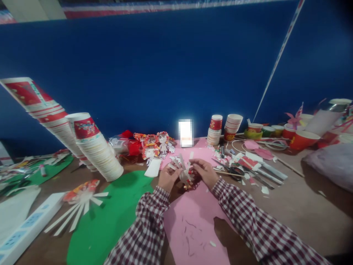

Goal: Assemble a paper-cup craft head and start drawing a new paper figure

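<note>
Head camera view: between the two hands, just above the pink paper (190,235), is a cut paper cup (184,178) with pale strips fanning upward and red and gold patches lower down. It lies between the fingertips of both hands. The left hand (169,178) pinches its left side between thumb and fingers; the right hand (205,171) has thumb and fingertips drawn close together on its right side, though blur hides the exact contact.

Under and around the pink paper runs a brown tabletop (311,217). A green paper sheet (107,221) spreads to the left, with a second cut cup (82,200), its strips splayed, near its edge, and a white power strip (30,228) beside that. Two tall stacks of paper cups (95,147) lean behind. Decorated paper figures (163,143) stand beyond the left hand. To the right lie scissors (235,170) and paper scraps (265,190), with shorter cup stacks (214,130) behind and a translucent plastic bag (331,165) at the far right. A dark blue partition (165,73) closes off the background.
</note>
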`<state>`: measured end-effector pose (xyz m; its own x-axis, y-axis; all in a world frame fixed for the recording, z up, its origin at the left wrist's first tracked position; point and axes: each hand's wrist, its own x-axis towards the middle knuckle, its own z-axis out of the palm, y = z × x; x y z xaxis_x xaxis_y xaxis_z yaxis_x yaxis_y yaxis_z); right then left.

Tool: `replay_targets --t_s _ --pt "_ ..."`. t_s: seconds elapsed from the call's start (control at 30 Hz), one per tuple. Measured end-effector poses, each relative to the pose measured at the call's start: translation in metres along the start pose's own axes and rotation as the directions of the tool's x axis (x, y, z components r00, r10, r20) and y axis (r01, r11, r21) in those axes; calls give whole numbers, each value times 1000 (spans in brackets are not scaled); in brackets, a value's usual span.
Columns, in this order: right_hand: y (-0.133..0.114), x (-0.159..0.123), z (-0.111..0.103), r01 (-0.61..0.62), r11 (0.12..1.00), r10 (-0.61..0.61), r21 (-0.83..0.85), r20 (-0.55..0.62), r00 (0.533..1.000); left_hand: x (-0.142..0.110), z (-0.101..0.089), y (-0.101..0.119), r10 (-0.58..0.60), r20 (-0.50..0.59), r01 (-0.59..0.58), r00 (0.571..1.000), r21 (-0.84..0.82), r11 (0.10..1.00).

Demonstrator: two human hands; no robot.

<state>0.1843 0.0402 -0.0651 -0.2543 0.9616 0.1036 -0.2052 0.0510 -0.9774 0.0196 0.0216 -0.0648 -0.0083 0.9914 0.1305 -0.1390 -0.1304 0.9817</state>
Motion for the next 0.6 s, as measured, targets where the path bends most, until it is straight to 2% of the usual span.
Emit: replay_targets --t_s 0.07,0.2,0.37,0.6 --pt "0 0 1 -10 1000 10 22 15 1000 -1 0 1 15 10 -16 1000 102 995" --pt "0 -1 2 -33 998 32 52 33 999 -1 -1 4 57 -37 -46 998 232 971" --pt "4 2 0 20 997 -20 73 -7 1000 0 -4 4 66 -80 -35 995 344 938" --pt "6 1 1 9 1000 -9 -11 47 999 0 -3 -4 67 -32 -52 997 337 940"
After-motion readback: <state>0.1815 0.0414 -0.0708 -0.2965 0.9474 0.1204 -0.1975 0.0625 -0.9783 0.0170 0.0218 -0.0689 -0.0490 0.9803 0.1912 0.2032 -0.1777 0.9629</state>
